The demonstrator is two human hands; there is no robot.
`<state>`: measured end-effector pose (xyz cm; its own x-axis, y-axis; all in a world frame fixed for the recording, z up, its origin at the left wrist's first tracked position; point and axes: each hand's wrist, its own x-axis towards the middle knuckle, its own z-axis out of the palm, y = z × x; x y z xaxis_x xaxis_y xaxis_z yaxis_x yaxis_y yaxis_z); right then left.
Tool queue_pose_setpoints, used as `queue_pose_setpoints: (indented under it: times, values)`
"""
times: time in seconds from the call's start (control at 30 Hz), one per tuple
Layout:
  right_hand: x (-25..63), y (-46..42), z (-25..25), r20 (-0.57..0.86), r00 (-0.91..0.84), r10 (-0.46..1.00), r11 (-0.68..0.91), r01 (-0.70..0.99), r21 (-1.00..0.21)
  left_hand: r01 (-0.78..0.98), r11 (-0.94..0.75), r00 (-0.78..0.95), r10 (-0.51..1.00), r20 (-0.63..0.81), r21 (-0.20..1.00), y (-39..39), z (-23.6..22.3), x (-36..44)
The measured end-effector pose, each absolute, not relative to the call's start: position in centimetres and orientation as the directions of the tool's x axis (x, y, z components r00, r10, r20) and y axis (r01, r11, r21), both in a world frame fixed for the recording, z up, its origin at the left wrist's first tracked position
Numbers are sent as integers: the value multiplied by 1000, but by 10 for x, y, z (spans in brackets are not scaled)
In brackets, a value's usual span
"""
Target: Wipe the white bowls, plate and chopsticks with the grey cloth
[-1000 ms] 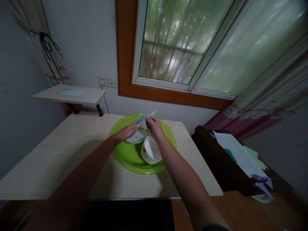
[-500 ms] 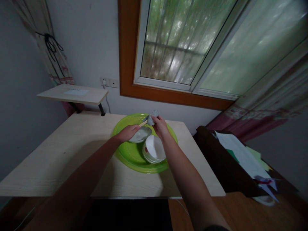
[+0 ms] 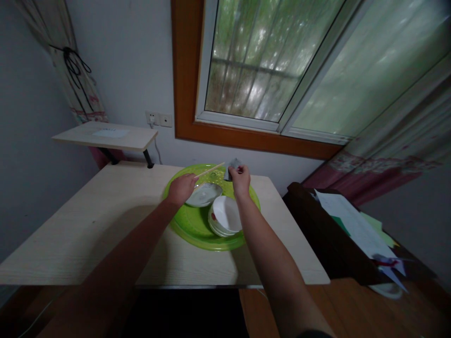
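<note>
My left hand (image 3: 182,188) is closed around wooden chopsticks (image 3: 211,169), whose tips point up and to the right; how many there are I cannot tell. In my right hand (image 3: 241,180) is a grey cloth (image 3: 232,169), pinched between the fingers and apart from the chopsticks. Both hands are above a big green basin (image 3: 192,230). Inside it, a shallow whitish plate (image 3: 206,195) lies near my left hand. A stack of white bowls (image 3: 225,216) with a red mark stands in front of it, partly behind my right forearm.
The basin rests on a pale wooden table (image 3: 123,225). A small raised shelf (image 3: 137,138) with a paper on it is at the back left. Beyond the table's right edge, papers (image 3: 352,225) lie on a dark brown piece of furniture (image 3: 324,234). The window (image 3: 260,70) is behind.
My right hand and the cloth have moved right, off the chopsticks. The left hand has shifted slightly left with them, and their ends now show bare.
</note>
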<state>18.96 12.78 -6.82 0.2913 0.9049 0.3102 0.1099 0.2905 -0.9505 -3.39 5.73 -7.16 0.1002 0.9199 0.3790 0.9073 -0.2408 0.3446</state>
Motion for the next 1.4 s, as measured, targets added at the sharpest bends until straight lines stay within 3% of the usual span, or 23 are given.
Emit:
queue_pose_setpoints:
  times: [0.03, 0.1, 0.17, 0.3, 0.37, 0.47, 0.7, 0.9, 1.07, 1.23, 1.4]
  values:
    - [191, 125, -65, 420, 346, 839, 331, 288, -899, 918, -236, 106, 920, 378, 317, 56, -71, -34]
    - [192, 120, -59, 587, 294, 754, 366, 555, -747, 934, -245, 136, 918, 374, 260, 54, -71, -35]
    - [189, 115, -54, 687, 143, 712, 420, 698, -580, 939, -263, 167, 911, 376, 220, 52, -70, -35]
    - [180, 108, -52, 651, -314, 691, 639, 687, -347, 922, -304, 193, 898, 395, 240, 52, -70, -35]
    - [175, 105, -54, 548, -520, 655, 736, 605, -305, 903, -327, 199, 893, 403, 278, 54, -71, -36]
    - [171, 100, -56, 435, -656, 617, 786, 538, -304, 879, -359, 215, 886, 412, 313, 57, -74, -38]
    - [170, 103, -57, 411, -656, 634, 774, 539, -332, 787, -436, 250, 872, 421, 437, 60, -73, -36]
    - [172, 106, -58, 361, -657, 662, 743, 639, -199, 770, -388, 183, 895, 408, 507, 57, -67, -35]
    - [184, 109, -55, 392, -549, 739, 636, 759, -137, 750, -288, 42, 919, 391, 596, 59, -66, -39]
    - [195, 116, -57, 413, -489, 768, 575, 811, -108, 761, -283, 35, 916, 399, 584, 63, -68, -42]
    - [188, 113, -60, 408, -544, 733, 634, 764, -121, 776, -332, 115, 911, 396, 536, 61, -69, -40]
